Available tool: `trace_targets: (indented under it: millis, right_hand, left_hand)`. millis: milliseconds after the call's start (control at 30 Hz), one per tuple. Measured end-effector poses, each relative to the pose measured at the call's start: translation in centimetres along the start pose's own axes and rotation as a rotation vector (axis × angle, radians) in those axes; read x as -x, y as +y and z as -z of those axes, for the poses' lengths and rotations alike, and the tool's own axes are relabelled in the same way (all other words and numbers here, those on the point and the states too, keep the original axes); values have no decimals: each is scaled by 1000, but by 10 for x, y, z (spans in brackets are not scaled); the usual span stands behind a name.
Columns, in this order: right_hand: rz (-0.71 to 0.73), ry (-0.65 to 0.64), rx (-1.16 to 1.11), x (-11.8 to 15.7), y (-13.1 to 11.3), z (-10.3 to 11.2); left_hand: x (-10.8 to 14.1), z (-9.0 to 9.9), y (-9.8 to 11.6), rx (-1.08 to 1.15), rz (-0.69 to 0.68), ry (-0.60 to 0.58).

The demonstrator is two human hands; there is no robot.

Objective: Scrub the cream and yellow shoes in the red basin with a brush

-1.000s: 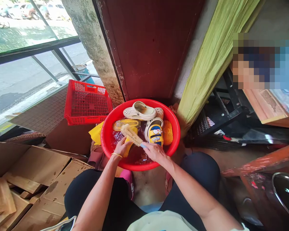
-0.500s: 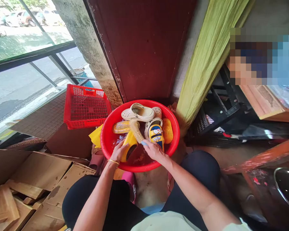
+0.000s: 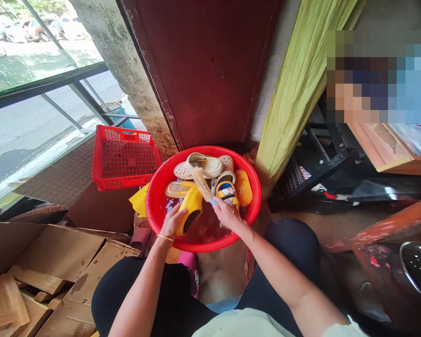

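A red basin holds reddish-looking water and several shoes. My left hand grips a yellow shoe at the basin's left front side. A scrub brush with pale bristles is in my right hand, closed round its light blue handle; the bristle end is just right of the yellow shoe. Behind it lies a beige clog on top of the pile. A yellow sole shows at left, another yellow sole at right. A blue and yellow slipper rests near my right hand.
A red plastic crate stands behind left of the basin, cardboard boxes at the left. A dark red door is straight behind, with a green curtain beside it. A blurred-out person is at the upper right.
The brush has shifted slightly right, away from the yellow shoe, with my right hand. My left hand still holds the shoe. The beige clog sits a little differently.
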State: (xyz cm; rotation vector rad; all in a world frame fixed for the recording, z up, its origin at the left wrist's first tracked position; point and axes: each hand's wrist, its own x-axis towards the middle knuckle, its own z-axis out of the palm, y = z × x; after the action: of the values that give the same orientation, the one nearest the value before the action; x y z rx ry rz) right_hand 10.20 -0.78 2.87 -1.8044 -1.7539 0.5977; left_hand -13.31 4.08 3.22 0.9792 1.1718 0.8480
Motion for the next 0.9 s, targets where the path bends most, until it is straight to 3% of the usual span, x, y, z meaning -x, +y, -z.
trace_targets:
  millis: [200, 367, 533, 733, 900]
  right_hand:
    - [10, -53, -338, 6, -6, -5]
    - [-3, -154, -523, 28, -18, -7]
    - [178, -129, -348, 46, -28, -16]
    - [101, 61, -147, 17, -15, -13]
    - [12, 110, -102, 6, -7, -9]
  left_hand:
    - [-3, 0, 0, 348, 159, 14]
    - [-6, -3, 3, 537, 157, -27]
    - [-10, -2, 2, 624, 93, 90]
    - [-1, -1, 5, 517, 204, -159]
    - [6, -4, 9, 541, 238, -173]
